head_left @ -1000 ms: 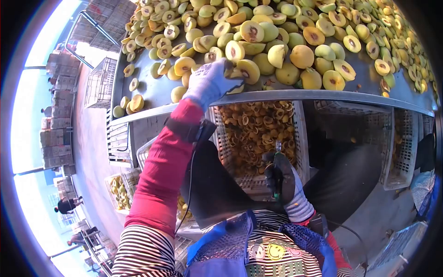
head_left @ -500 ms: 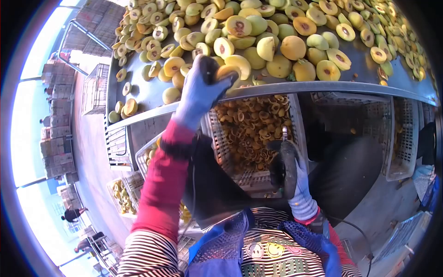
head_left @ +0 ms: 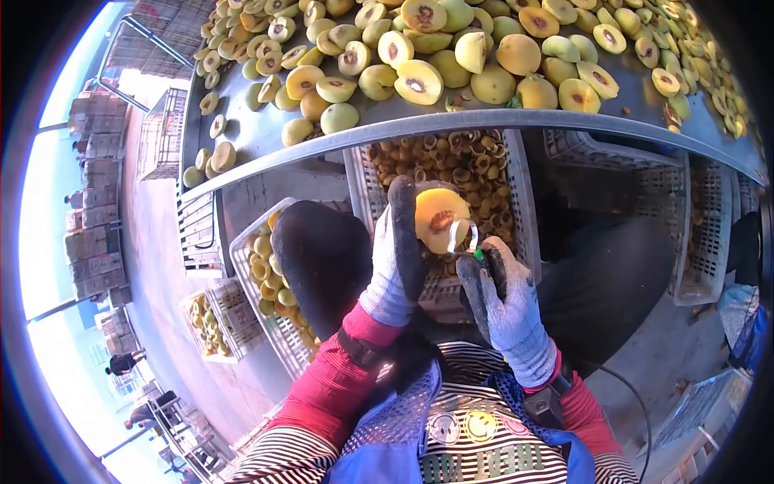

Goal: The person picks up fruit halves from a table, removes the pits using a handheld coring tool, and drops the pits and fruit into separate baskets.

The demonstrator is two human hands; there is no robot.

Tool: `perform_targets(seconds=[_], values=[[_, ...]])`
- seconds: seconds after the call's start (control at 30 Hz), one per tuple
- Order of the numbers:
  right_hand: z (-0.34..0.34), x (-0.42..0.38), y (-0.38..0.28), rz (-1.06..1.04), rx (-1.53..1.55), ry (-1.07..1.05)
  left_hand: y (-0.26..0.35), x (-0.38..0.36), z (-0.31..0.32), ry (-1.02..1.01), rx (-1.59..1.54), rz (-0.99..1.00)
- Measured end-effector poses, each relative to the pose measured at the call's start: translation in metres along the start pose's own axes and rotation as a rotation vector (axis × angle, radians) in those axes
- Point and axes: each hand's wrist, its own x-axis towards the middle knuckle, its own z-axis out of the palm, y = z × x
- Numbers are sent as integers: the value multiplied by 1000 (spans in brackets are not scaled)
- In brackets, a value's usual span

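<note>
The left grip (head_left: 401,242) pinched a fruit half (head_left: 434,210), apparently baring its cut face to the tool (head_left: 474,238) clasped in the right grip (head_left: 506,297).

Surface (head_left: 260,143): middle crowded by fruit (head_left: 493,85); bare metal left at near left, passable just behind the rim (head_left: 451,121). Open air left between rim and left grip (head_left: 393,254), over the crate (head_left: 524,202). Gap between left and right grip (head_left: 512,310) filled by half (head_left: 435,210) and tool (head_left: 473,234). Leftward, low path to side crate (head_left: 292,343) obstructed by the knee (head_left: 310,250).
</note>
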Motion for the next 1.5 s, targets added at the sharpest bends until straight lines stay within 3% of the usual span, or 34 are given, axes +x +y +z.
perform_targets(seconds=[0.03, 0.07, 0.13, 0.17, 0.2, 0.27, 0.3, 0.37, 0.4, 0.5, 0.57, 0.73, 0.83, 0.97, 1.1, 1.17, 1.3, 1.33, 1.37, 1.43, 1.47, 1.5], values=[[0, -5, 3, 47, -2, -5, 1, 1, 3, 36, -316, -123], [2, -6, 2, 49, -6, -5, 0, 4, 10, 108, -566, -386], [8, -3, 2, 174, 291, 194, 11, -3, 20, 58, -252, -317], [1, -2, 9, 221, 269, 162, 8, -3, 22, 60, -146, -183], [-3, -1, 13, 231, 346, 213, 9, -4, 20, 58, -149, -182], [-15, 3, 15, 170, 301, 152, 18, -4, 7, 5, -122, -269], [-19, 5, 14, 170, 301, 150, 20, -1, -5, -75, 50, -291], [-23, 8, 9, -63, 97, 22, 24, 1, -10, -205, -27, -443], [-22, 9, 3, -66, 101, 17, 23, 1, -11, -261, -39, -506], [-17, 8, -6, -96, -91, 163, 25, -6, -2, -57, -76, -407], [-14, -4, -14, -129, -141, 50, 27, -10, 7, 100, -125, -365], [-3, -21, -3, -260, -439, 75, 17, -21, 18, 111, -230, -306], [-2, -23, 3, -255, -378, 60, 8, -27, 15, 40, -51, -179], [1, -31, 9, -273, -299, 108, 12, -27, 27, 106, -16, -20], [3, -34, 22, -271, -329, 117, 13, -28, 29, 116, 24, -52], [4, -37, 25, -293, -352, 136, 7, -28, 27, 98, 175, 224], [0, -45, 38, -299, -375, 57, 11, -24, 18, -75, 475, 301], [0, -50, 49, -346, -425, 84, 11, -26, 20, -49, 398, 116], [2, -54, 60, -345, -424, 82, 9, -26, 21, -53, 381, 131], [6, -59, 79, -559, -458, 17, 9, -23, 20, -55, 363, 150], [7, -65, 78, -559, -458, 17, 13, -21, 18, -77, 365, 102], [7, -72, 75, -408, -406, -59, 15, -19, 16, -99, 367, 55]])
